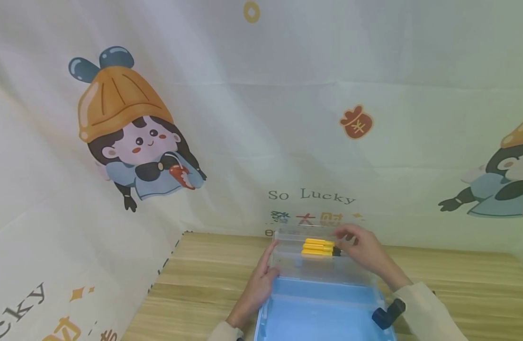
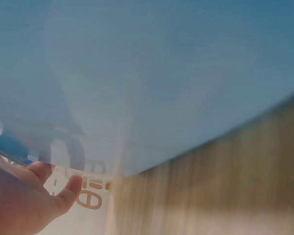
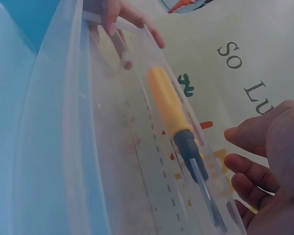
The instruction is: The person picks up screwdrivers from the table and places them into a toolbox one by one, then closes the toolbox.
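Several yellow-handled tools lie side by side in a clear plastic tray at the back of a blue box. Up close in the right wrist view, one yellow handle runs into a dark collar and a thin metal shaft. My left hand grips the tray's left end, its fingers at the edge. Beside the tray's right end hovers my right hand, fingers loosely bent and nothing between them, close to the dark ends of the tools. In the left wrist view, the translucent wall hides part of the left hand.
The box stands on a wood-grain table. A printed cloth hangs behind and along the left side. A black wrist camera on the right sleeve overlaps the box's right edge in the head view.
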Tool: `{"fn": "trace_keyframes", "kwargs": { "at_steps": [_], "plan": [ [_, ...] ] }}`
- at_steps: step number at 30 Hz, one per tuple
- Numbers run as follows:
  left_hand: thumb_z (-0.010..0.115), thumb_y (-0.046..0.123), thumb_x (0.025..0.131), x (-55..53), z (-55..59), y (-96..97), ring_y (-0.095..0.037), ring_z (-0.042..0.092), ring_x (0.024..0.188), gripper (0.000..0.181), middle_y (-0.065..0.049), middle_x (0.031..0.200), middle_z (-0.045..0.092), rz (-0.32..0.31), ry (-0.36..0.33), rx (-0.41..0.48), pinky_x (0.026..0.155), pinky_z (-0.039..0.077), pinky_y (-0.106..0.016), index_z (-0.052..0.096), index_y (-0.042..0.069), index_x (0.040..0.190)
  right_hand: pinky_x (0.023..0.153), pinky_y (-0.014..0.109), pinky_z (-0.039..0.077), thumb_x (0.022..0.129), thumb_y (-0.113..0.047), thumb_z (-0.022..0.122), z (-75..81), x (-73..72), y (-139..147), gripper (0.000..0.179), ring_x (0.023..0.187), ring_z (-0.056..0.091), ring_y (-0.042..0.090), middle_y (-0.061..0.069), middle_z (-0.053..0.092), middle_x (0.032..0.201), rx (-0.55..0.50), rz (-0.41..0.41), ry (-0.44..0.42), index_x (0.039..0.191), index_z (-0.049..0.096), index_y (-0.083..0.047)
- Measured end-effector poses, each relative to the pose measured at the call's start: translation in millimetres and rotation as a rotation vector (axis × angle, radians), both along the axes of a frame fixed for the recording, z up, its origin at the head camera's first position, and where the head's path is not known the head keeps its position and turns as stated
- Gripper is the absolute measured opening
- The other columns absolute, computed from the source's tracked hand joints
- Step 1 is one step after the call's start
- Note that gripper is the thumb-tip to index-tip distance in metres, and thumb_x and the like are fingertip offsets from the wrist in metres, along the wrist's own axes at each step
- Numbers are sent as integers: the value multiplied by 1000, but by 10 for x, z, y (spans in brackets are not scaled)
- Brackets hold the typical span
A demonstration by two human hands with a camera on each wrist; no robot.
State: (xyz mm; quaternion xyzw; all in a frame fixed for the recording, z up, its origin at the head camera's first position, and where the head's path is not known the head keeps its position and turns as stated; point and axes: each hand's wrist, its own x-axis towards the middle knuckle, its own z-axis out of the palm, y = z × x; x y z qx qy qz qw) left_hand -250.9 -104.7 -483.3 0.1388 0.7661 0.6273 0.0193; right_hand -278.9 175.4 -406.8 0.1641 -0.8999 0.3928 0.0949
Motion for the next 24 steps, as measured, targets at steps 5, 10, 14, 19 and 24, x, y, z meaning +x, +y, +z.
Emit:
{"fn": "trace_keyframes", "kwargs": {
  "at_steps": [5, 10, 14, 19, 24],
  "plan": [
    [40, 8, 102, -1, 4, -1, -30, 19, 150, 65, 2, 166, 16, -12, -5, 13, 120, 17, -59, 23, 41, 155, 79, 32, 49, 89, -6, 67, 36, 86, 104, 23, 95, 59, 22, 10, 70, 108, -18, -12, 40, 112, 68, -6],
    [41, 10, 102, 5, 2, -3, -30, 21, 150, 64, 3, 166, 16, -6, -5, 8, 119, 17, -59, 23, 42, 155, 75, 26, 51, 91, -6, 66, 18, 151, 259, 20, 90, 60, 16, 8, 70, 102, -28, -18, 97, 111, 68, -6],
    [41, 11, 102, 8, -3, -9, -30, 22, 150, 64, 3, 166, 17, -4, -3, 9, 119, 17, -60, 24, 42, 155, 75, 23, 51, 93, -8, 65, 0, 177, 391, 20, 89, 58, 9, 8, 70, 104, -22, -47, 110, 113, 68, -5],
    [40, 10, 102, 2, -4, -13, -30, 20, 150, 64, 3, 165, 17, -13, -11, 16, 119, 17, -60, 24, 42, 155, 76, 24, 52, 94, -9, 65, 1, 230, 513, 20, 88, 58, 6, 11, 71, 105, -9, -68, 127, 113, 68, -4],
    [41, 10, 102, -3, 1, -5, -30, 18, 151, 64, 3, 166, 17, -8, -8, 9, 119, 15, -60, 24, 43, 154, 75, 23, 52, 94, -10, 65, -3, 303, 609, 21, 87, 59, 2, 12, 72, 105, -16, -60, 130, 113, 68, -2]
  ]
}}
